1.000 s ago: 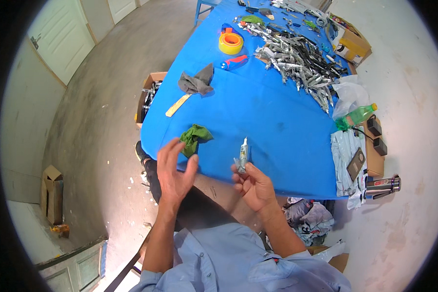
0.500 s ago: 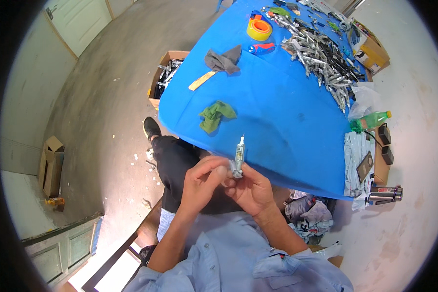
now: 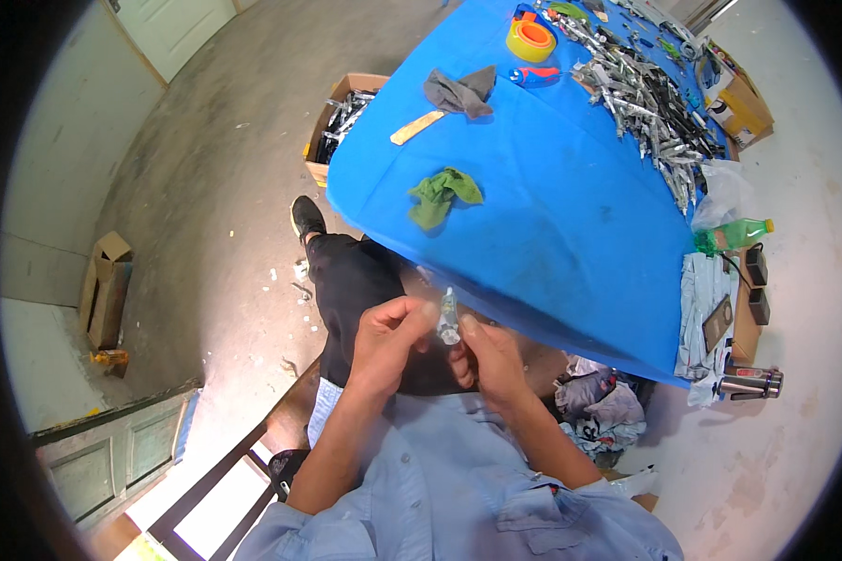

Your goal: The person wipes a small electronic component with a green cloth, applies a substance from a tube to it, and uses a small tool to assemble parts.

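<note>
Between my two hands is a small silvery squeeze tube (image 3: 448, 323), held just off the near edge of the blue-covered table (image 3: 533, 252). Its narrow end points away from me, and its lower end looks crumpled. Thumb and fingers of my left hand (image 3: 391, 341) pinch it from the left. My right hand (image 3: 491, 357) grips it from the right. Beyond them on the cloth lies a crumpled green rag (image 3: 440, 196). Farther off, a grey rag (image 3: 460, 92) rests beside a flat wooden stick (image 3: 416, 127).
A heap of similar tubes (image 3: 650, 107) covers the table's far right. Near it are yellow tape (image 3: 531, 40) and a red-blue tool (image 3: 534, 77). At the right edge are a green bottle (image 3: 734, 236) and a steel flask (image 3: 750, 382). An open carton (image 3: 316, 168) of tubes stands on the floor.
My hands have drawn the tube slightly nearer and to the left, and its nozzle has tipped so that its lower end faces up more. The view has shifted a little left.
</note>
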